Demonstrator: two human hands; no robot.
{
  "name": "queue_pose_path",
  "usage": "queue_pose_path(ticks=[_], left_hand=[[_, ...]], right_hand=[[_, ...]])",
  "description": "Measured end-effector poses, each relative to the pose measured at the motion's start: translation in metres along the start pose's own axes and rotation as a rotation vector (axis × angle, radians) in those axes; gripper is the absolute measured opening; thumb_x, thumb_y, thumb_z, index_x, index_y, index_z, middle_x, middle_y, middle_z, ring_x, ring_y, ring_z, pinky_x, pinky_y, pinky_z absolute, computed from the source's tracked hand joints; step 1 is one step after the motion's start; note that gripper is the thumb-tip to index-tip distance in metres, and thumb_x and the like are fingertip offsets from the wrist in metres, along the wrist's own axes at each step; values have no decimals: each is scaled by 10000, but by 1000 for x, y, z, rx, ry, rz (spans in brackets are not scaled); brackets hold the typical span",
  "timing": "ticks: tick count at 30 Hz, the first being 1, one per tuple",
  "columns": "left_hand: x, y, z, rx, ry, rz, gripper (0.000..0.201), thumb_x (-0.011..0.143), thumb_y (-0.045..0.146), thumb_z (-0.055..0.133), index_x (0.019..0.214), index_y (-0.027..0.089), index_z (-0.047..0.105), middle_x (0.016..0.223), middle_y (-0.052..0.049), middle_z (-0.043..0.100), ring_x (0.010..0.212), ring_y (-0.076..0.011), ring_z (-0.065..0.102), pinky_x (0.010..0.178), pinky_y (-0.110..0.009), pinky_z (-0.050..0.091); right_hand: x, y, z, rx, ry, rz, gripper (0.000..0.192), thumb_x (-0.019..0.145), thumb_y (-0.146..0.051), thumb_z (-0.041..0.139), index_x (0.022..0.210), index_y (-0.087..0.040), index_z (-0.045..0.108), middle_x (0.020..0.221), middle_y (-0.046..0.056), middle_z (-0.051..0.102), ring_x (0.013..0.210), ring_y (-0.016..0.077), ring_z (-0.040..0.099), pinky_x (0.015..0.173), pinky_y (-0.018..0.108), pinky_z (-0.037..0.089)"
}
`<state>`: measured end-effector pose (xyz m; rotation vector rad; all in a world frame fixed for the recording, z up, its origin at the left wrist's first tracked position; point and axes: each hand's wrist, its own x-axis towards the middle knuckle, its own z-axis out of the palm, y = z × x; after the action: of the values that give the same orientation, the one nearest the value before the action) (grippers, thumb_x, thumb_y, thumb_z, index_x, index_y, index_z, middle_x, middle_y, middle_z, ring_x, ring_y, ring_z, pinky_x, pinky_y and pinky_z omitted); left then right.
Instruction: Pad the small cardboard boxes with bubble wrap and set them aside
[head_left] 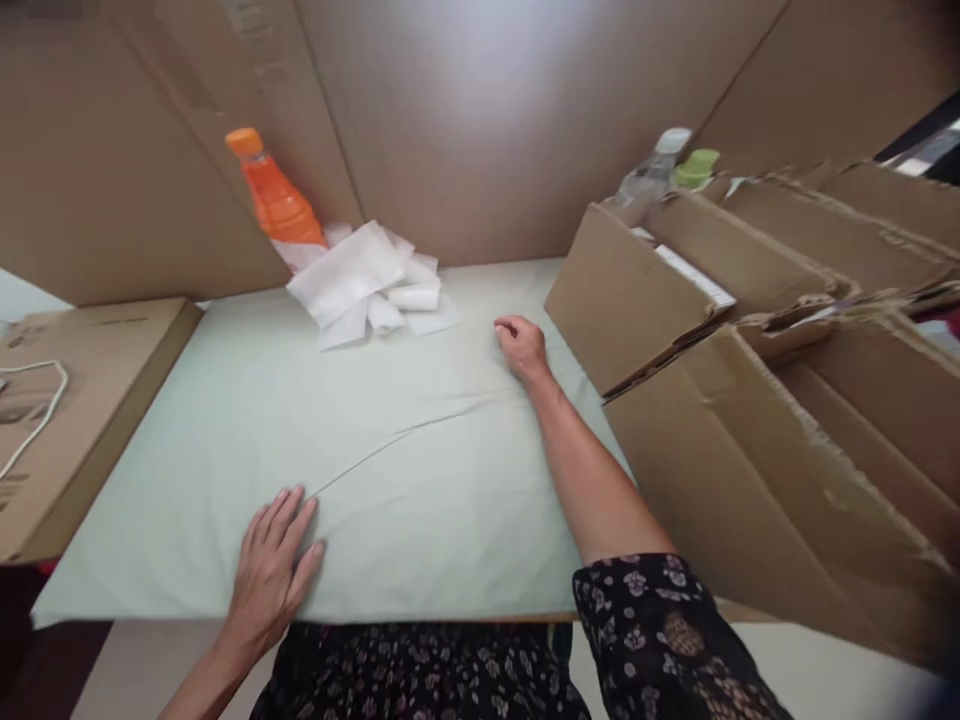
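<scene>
My left hand (271,562) lies flat near the front edge of the pale green cloth (420,520), fingers stretched out and holding nothing. My right hand (523,345) rests closed on the cloth's far right part, with its fingers curled and nothing visible in them. A thin crease runs across the cloth from my left fingertips toward my right wrist. Beyond my hands, a loose pile of white sheets (360,275) lies at the back of the cloth. An orange bottle (281,200) with an orange cap leans behind that pile.
Open cardboard boxes (720,470) stand close along the right side, beside my right forearm. A clear bottle (652,170) and a green cap (697,168) rise behind them. At left lies a flat cardboard box (97,400) with a white cable (56,400). Cardboard panels (480,130) close off the back.
</scene>
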<state>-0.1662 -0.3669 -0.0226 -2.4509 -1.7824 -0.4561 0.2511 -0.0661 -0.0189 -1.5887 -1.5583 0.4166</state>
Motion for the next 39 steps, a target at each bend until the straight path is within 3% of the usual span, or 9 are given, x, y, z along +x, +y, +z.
queue_pose_path(ticks=[3, 7, 11, 17, 33, 39], left_hand=[[6, 1, -6, -14, -6, 14, 584, 993, 299, 486, 1560, 315, 346, 1523, -131, 512, 1438, -347, 453, 1166, -566, 380], [5, 0, -11, -80, 18, -14, 410, 1016, 357, 455, 1387, 213, 551, 1468, -163, 558, 1411, -334, 481, 1165, -551, 378], [2, -2, -10, -137, 74, -91, 410, 1003, 443, 449, 1235, 174, 653, 1387, -151, 624, 1352, -311, 530, 1143, -504, 404], [1, -7, -9, -173, 94, -141, 414, 970, 461, 453, 1136, 170, 697, 1312, -139, 664, 1277, -298, 562, 1121, -491, 390], [1, -10, -5, -182, 125, -127, 386, 955, 424, 434, 1102, 186, 701, 1289, -122, 678, 1231, -286, 586, 1082, -459, 422], [-2, -8, -4, -228, 171, -115, 379, 942, 435, 446, 1068, 196, 713, 1259, -128, 699, 1201, -294, 615, 1066, -460, 446]], right_hand=[[-19, -11, 7, -89, -91, -54, 301, 809, -303, 598, 1038, -167, 740, 1324, 142, 667, 1235, 329, 556, 1105, 537, 355], [-63, -29, 18, -215, -208, -148, 481, 861, -382, 611, 1277, -143, 639, 1518, 180, 501, 1432, 383, 361, 1166, 606, 205], [-118, -56, 30, -409, -330, -328, 591, 956, -489, 479, 1423, -130, 526, 1573, 213, 409, 1454, 409, 314, 1140, 629, 222], [-187, -98, 37, -444, -433, -453, 609, 1002, -510, 387, 1486, -150, 468, 1601, 185, 374, 1486, 378, 289, 1166, 590, 213], [-218, -116, 20, -468, -399, -354, 513, 1002, -397, 427, 1445, -157, 521, 1594, 164, 407, 1478, 347, 324, 1166, 539, 247], [-255, -124, 4, -533, -374, -366, 511, 999, -387, 452, 1453, -164, 527, 1585, 173, 424, 1473, 349, 349, 1171, 538, 272]])
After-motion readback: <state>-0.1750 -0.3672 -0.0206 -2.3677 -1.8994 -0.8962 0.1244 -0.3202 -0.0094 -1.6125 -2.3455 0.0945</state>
